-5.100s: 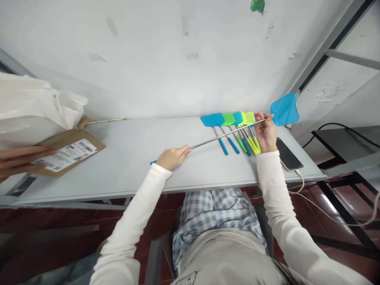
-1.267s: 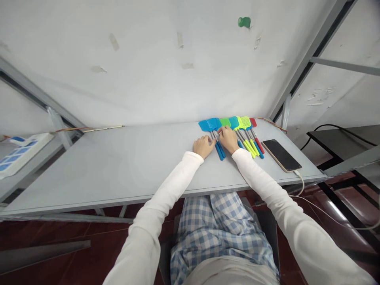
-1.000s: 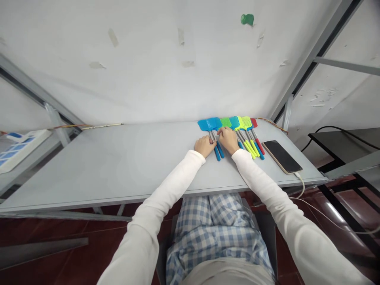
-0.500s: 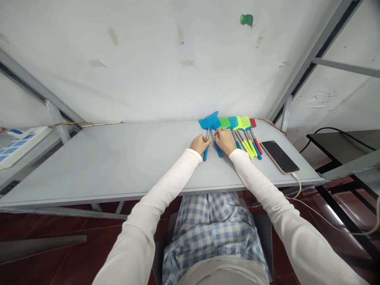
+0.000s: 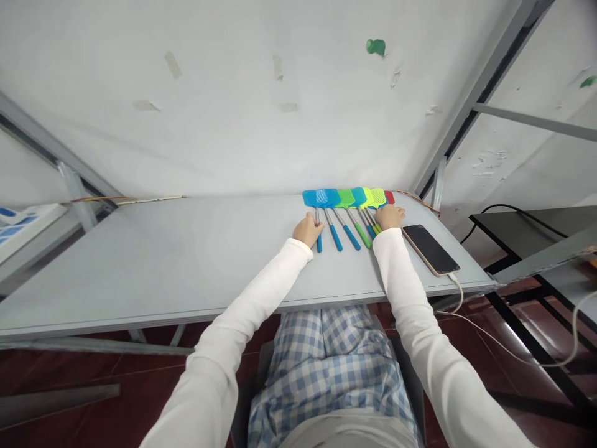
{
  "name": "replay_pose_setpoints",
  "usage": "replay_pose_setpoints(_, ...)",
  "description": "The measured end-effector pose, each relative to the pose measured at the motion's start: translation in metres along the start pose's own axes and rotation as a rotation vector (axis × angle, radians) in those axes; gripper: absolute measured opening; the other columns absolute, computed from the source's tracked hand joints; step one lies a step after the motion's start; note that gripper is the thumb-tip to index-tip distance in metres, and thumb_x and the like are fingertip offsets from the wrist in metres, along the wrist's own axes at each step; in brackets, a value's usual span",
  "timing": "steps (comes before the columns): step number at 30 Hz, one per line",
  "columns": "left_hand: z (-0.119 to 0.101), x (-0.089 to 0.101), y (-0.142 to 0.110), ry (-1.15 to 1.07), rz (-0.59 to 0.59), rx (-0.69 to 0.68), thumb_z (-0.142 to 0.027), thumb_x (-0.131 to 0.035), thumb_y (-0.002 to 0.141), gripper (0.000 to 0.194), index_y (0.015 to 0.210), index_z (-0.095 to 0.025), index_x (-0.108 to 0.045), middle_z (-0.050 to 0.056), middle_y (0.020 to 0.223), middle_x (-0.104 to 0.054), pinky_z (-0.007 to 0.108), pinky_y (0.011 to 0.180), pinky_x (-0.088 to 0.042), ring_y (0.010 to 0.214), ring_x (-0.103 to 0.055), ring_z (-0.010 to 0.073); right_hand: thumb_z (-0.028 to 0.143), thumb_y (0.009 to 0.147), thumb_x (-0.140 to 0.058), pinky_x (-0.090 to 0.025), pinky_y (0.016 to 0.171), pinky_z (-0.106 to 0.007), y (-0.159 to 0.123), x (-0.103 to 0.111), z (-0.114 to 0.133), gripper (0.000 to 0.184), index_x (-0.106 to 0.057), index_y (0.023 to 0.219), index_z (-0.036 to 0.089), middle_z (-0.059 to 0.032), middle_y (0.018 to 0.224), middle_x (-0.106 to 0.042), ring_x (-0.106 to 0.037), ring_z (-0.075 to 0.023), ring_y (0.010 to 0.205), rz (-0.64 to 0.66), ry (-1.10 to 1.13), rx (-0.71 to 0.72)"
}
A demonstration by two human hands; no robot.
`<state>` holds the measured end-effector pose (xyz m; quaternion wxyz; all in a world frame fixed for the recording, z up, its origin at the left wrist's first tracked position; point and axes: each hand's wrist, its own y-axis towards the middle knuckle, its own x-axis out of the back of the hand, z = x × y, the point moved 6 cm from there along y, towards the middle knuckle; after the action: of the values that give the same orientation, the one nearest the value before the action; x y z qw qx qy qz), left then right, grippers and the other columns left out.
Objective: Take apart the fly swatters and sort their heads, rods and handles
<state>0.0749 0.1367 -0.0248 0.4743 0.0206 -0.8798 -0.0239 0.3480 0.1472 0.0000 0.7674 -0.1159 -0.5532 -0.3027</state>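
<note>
Several fly swatters lie fanned in a row on the grey table, their mesh heads overlapping toward the wall and handles toward me. At the left end, my left hand pinches the thin metal shaft of a blue fly swatter. Other blue swatters and a green swatter lie to its right. My right hand rests over the shafts at the right end, fingers apart, partly covering the yellow swatters and the red swatter.
A phone with a white charging cable lies right of my right hand. The table stands against a white wall. A white-and-blue object sits at the far left. Metal frame posts rise at both sides.
My right hand has moved right, from the blue swatters to the right end. The leftmost blue swatter's head has turned and now lines up with the others. My left hand still holds its shaft.
</note>
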Motion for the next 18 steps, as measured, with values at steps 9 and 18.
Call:
replay_pose_setpoints(9, 0.0, -0.001, -0.005, 0.001, 0.02, -0.07, -0.038, -0.051, 0.1, 0.016, 0.101, -0.021, -0.052, 0.009, 0.102, -0.072, 0.033, 0.082, -0.047, 0.103, -0.068, 0.0248, 0.014, 0.094, -0.043, -0.039, 0.104, -0.046, -0.012, -0.01, 0.011, 0.043, -0.057, 0.13, -0.006, -0.0342, 0.135, -0.05, -0.046, -0.0393, 0.13, 0.069, 0.001, 0.132)
replay_pose_setpoints(18, 0.004, -0.008, -0.002, -0.109, -0.078, -0.162, -0.025, -0.06, 0.093, 0.014, 0.103, -0.019, -0.053, 0.013, 0.115, -0.06, 0.036, 0.098, -0.049, 0.109, -0.065, 0.0235, 0.023, 0.091, -0.053, -0.04, 0.105, -0.05, -0.02, -0.013, 0.025, 0.03, -0.07, 0.108, 0.005, -0.0276, 0.128, -0.06, -0.052, -0.0394, 0.126, 0.311, 0.145, 0.243)
